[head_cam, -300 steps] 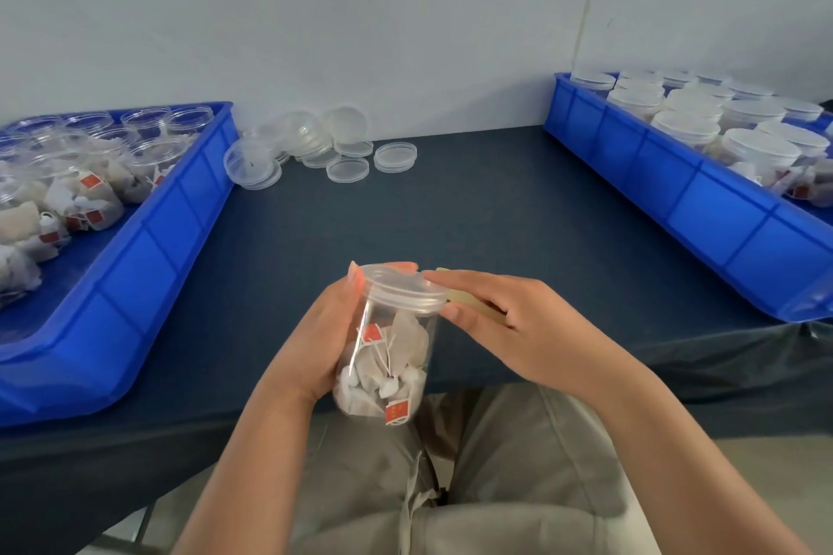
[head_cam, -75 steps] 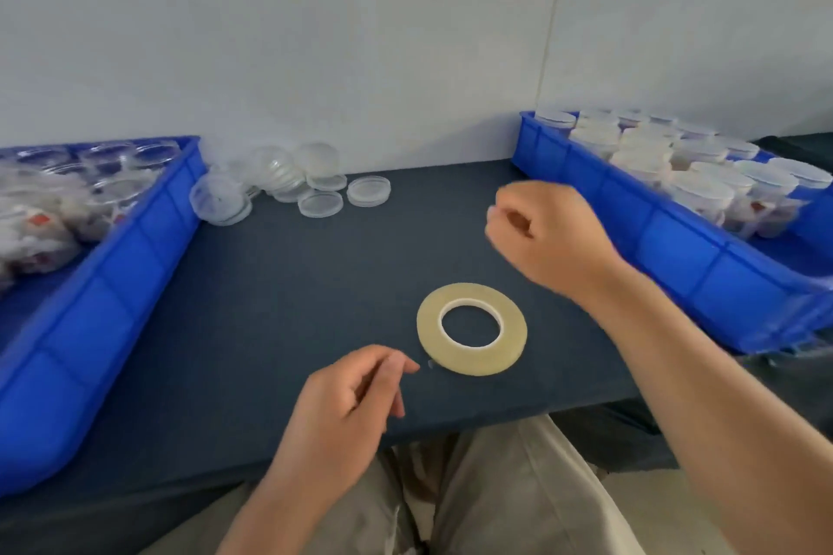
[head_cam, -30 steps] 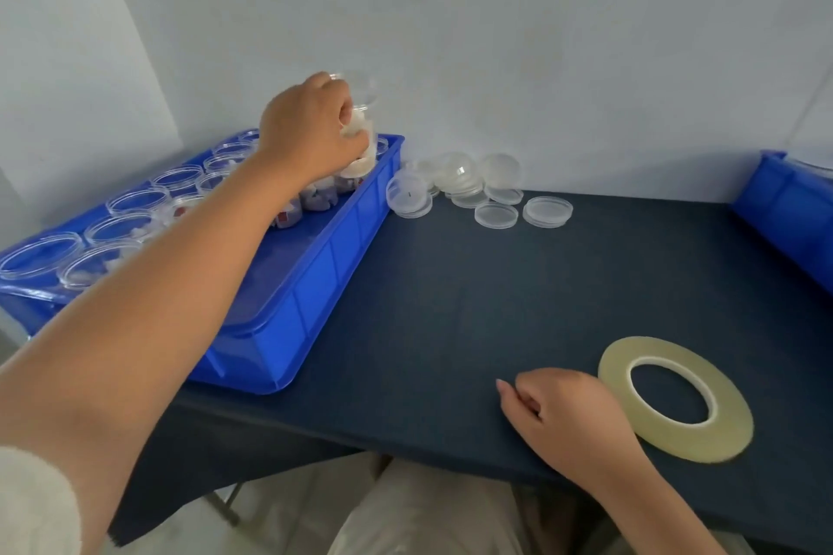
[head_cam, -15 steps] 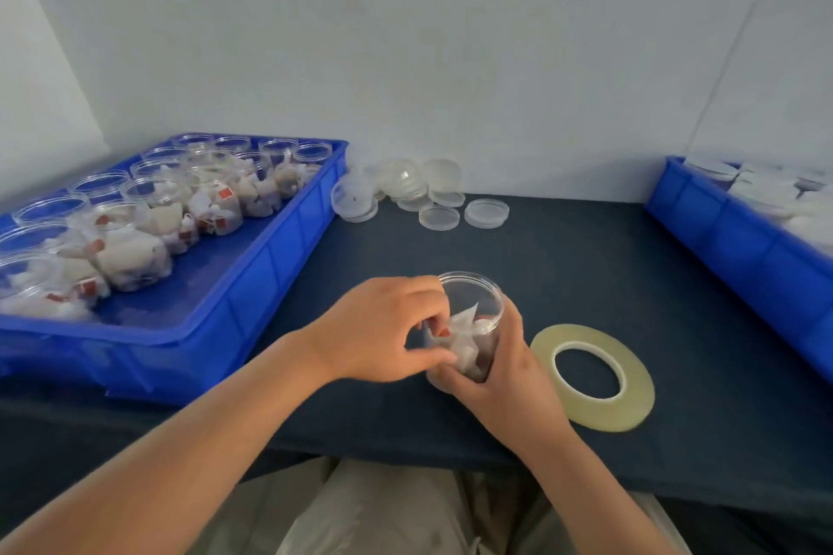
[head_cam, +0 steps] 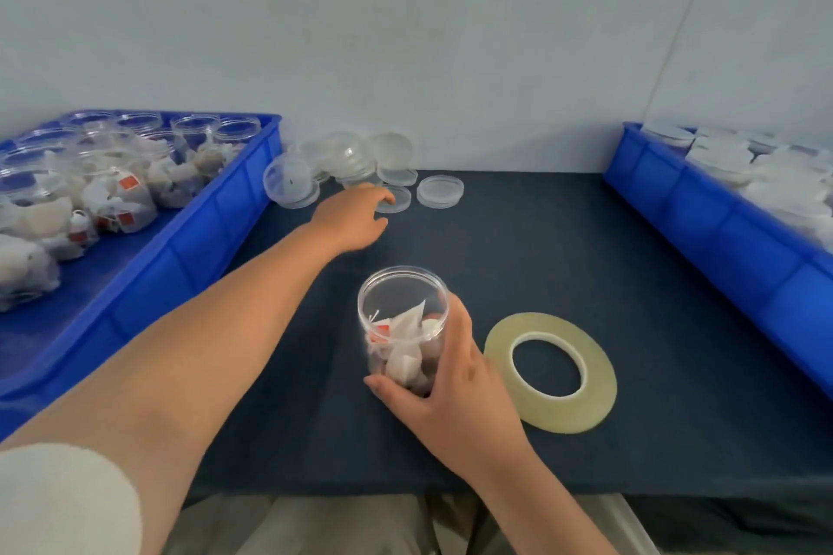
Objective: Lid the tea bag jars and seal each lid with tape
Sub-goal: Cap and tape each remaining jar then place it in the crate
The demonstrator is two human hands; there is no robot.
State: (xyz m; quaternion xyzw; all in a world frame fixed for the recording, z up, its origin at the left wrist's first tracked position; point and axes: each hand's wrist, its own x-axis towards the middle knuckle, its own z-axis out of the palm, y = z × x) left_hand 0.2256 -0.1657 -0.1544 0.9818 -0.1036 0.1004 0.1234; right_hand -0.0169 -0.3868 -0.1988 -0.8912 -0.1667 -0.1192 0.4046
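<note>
- While lacking a lid: jar (head_cam: 403,329), clear plastic, upright on the dark table (head_cam: 541,248) near the front edge; mouth round and open; packed with white tea bags (head_cam: 405,356), red tags showing through the wall.
- Gripped round the lower wall by the right hand (head_cam: 455,392), thumb in front, fingers wrapped round the far side; serves to steady the jar on the table.
- Just right of that hand, flat on the table and apart from the jar: tape roll (head_cam: 550,372), thin, wide-holed, pale yellow, untouched.
- Step in hand, by judgement: fetching a lid; capping and sealing not yet begun on this jar.
- Farther back, reaching toward the loose lids: left hand (head_cam: 351,216), fingers loosely extended, nothing held; fingertips at the rim of the nearest lid (head_cam: 396,199); cannot tell whether touching.
- Next move, by judgement: calls for pinching that one shallow lid free of its neighbours, carrying it to the jar, seating it level on the rim and pressing down all round; then for finding the tape's free end.
- Against the wall: lid pile (head_cam: 342,158), clear, some leaning on edge, some flat.
- Far left: blue bin (head_cam: 194,239) of open jars (head_cam: 112,194) with tea bags.
- Far right: second blue bin (head_cam: 703,230) of lidded jars (head_cam: 721,153), blurred.
</note>
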